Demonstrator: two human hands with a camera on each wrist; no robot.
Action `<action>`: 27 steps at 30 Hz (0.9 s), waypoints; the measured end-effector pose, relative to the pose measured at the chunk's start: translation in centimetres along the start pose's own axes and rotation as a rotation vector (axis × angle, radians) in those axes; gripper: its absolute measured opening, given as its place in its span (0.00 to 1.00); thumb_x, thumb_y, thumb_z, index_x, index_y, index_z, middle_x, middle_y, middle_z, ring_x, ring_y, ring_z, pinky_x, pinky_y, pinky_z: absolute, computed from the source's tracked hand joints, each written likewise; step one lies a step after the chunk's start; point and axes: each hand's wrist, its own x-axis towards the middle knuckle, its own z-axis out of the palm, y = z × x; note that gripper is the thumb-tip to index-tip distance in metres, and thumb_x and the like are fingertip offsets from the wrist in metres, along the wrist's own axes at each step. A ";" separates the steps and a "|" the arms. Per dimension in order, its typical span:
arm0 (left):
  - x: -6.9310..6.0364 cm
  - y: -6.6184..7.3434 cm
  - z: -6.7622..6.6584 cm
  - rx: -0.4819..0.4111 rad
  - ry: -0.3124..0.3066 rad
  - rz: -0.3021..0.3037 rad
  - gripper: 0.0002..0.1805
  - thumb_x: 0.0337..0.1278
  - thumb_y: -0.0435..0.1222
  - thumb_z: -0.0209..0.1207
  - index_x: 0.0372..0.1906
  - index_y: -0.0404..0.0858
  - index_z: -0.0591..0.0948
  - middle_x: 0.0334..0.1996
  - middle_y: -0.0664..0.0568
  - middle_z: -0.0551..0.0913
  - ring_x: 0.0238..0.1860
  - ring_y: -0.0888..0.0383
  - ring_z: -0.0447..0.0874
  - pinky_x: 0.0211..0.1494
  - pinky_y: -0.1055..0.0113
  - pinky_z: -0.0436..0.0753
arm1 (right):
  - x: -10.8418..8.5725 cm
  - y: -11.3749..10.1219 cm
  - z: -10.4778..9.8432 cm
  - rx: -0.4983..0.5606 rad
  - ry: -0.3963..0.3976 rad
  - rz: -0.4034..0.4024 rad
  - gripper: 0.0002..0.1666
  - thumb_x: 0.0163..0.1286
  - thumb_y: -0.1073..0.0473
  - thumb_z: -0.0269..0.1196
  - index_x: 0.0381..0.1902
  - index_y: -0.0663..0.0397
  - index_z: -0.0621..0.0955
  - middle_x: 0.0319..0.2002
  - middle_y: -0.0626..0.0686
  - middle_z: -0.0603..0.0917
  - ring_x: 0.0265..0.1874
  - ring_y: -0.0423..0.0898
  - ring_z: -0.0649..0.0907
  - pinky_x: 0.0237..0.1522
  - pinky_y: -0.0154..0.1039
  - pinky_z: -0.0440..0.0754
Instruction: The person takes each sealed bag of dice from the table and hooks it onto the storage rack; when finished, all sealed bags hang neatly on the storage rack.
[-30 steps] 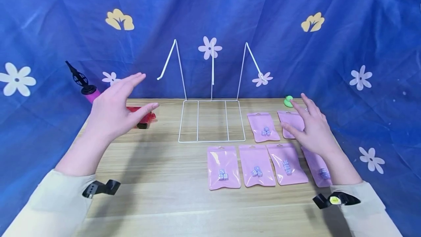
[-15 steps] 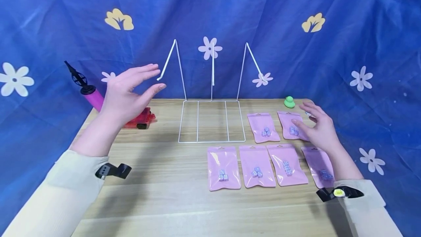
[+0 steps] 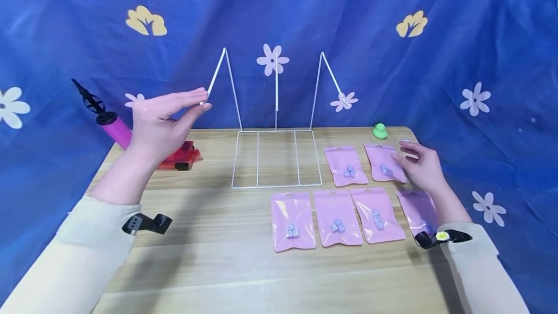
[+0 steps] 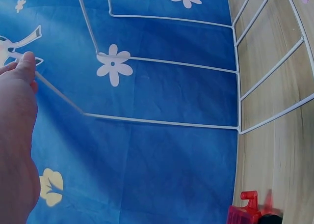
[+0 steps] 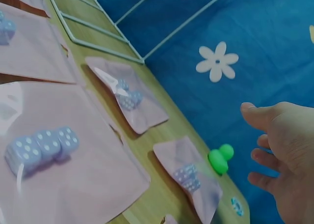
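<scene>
A white wire display rack (image 3: 276,187) with three sloping prongs stands at the back middle. My left hand (image 3: 159,125) pinches the tip of its left prong between thumb and fingers; the left wrist view shows that prong (image 4: 162,121) running to the fingertips. To the right lie several pink zip bags (image 3: 294,207) with dotted dice inside. My right hand (image 3: 423,166) hovers by the back right bag (image 3: 378,156), fingers loosely bent and holding nothing. In the right wrist view that hand (image 5: 289,145) is apart from the bags.
A green toy duck (image 3: 380,131) sits at the back right, near a small round blue-and-white thing (image 5: 237,206). On the left are a red toy vehicle (image 3: 180,156), partly hidden by my arm, and a magenta hand pump (image 3: 116,130). A blue curtain (image 3: 348,23) hangs behind.
My left hand has moved right onto the left prong's tip, its thumb and fingers closing together. My right hand has lowered and shifted slightly right, its fingers more bent. The view has shifted slightly.
</scene>
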 end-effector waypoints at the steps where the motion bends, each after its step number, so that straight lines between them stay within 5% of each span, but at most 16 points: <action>1: 0.0 0.1 -0.1 -0.002 0.004 -0.008 0.16 0.47 0.24 0.79 0.44 0.36 0.94 0.48 0.47 0.92 0.53 0.68 0.88 0.62 0.73 0.79 | 0.3 0.2 0.2 0.007 -0.009 0.020 0.35 0.76 0.50 0.69 0.72 0.66 0.76 0.68 0.66 0.79 0.68 0.64 0.78 0.64 0.59 0.76; 5: 0.0 0.8 -0.6 -0.018 0.030 -0.025 0.12 0.47 0.23 0.78 0.40 0.33 0.94 0.45 0.43 0.92 0.53 0.76 0.85 0.64 0.72 0.74 | 1.4 1.1 0.9 0.021 -0.051 0.080 0.38 0.76 0.48 0.70 0.73 0.67 0.75 0.69 0.68 0.78 0.68 0.66 0.77 0.65 0.59 0.76; 7: 0.0 1.4 -0.7 -0.018 0.033 -0.010 0.07 0.57 0.30 0.76 0.39 0.31 0.93 0.44 0.40 0.91 0.53 0.78 0.83 0.73 0.61 0.63 | 1.9 1.7 1.3 0.023 -0.066 0.106 0.39 0.75 0.49 0.70 0.73 0.68 0.74 0.69 0.69 0.77 0.68 0.67 0.77 0.66 0.60 0.75; 12: 0.0 2.5 -0.5 -0.021 0.028 0.004 0.28 0.72 0.54 0.66 0.38 0.29 0.92 0.42 0.35 0.90 0.53 0.82 0.81 0.73 0.32 0.33 | 2.4 3.0 2.0 -0.031 -0.075 0.221 0.39 0.74 0.50 0.72 0.73 0.68 0.74 0.68 0.70 0.78 0.69 0.66 0.76 0.69 0.61 0.72; 15: 0.0 2.4 -0.3 -0.022 0.016 -0.005 0.27 0.71 0.53 0.67 0.38 0.29 0.92 0.43 0.35 0.90 0.54 0.83 0.80 0.72 0.29 0.29 | 2.4 3.6 2.1 -0.075 -0.062 0.282 0.40 0.74 0.49 0.72 0.73 0.68 0.74 0.66 0.70 0.79 0.66 0.66 0.77 0.69 0.60 0.73; 18: 0.1 1.8 -0.1 -0.034 0.018 -0.023 0.11 0.65 0.37 0.73 0.39 0.30 0.93 0.44 0.38 0.91 0.53 0.80 0.82 0.78 0.50 0.50 | 2.3 3.9 2.1 -0.087 -0.035 0.344 0.41 0.73 0.48 0.72 0.72 0.68 0.74 0.64 0.71 0.79 0.62 0.65 0.78 0.67 0.59 0.75; 21: 0.2 1.2 0.2 -0.054 0.034 -0.036 0.10 0.48 0.21 0.76 0.38 0.31 0.93 0.44 0.40 0.91 0.52 0.76 0.85 0.56 0.79 0.71 | 2.3 4.2 2.1 -0.091 -0.020 0.418 0.44 0.71 0.46 0.74 0.73 0.68 0.73 0.64 0.70 0.78 0.59 0.63 0.78 0.66 0.58 0.76; 22: 0.3 1.1 0.3 -0.061 0.043 -0.045 0.13 0.43 0.18 0.77 0.37 0.31 0.93 0.44 0.41 0.91 0.51 0.76 0.86 0.47 0.82 0.74 | 2.3 4.2 2.1 -0.090 -0.017 0.435 0.44 0.71 0.46 0.74 0.72 0.69 0.73 0.63 0.70 0.78 0.58 0.63 0.78 0.65 0.57 0.76; 27: 0.4 1.0 0.6 -0.069 0.050 -0.033 0.15 0.39 0.16 0.76 0.36 0.31 0.93 0.43 0.41 0.91 0.50 0.74 0.87 0.49 0.83 0.76 | 2.6 4.4 2.0 -0.127 -0.032 0.463 0.46 0.67 0.46 0.77 0.69 0.72 0.74 0.56 0.67 0.81 0.51 0.59 0.79 0.55 0.50 0.79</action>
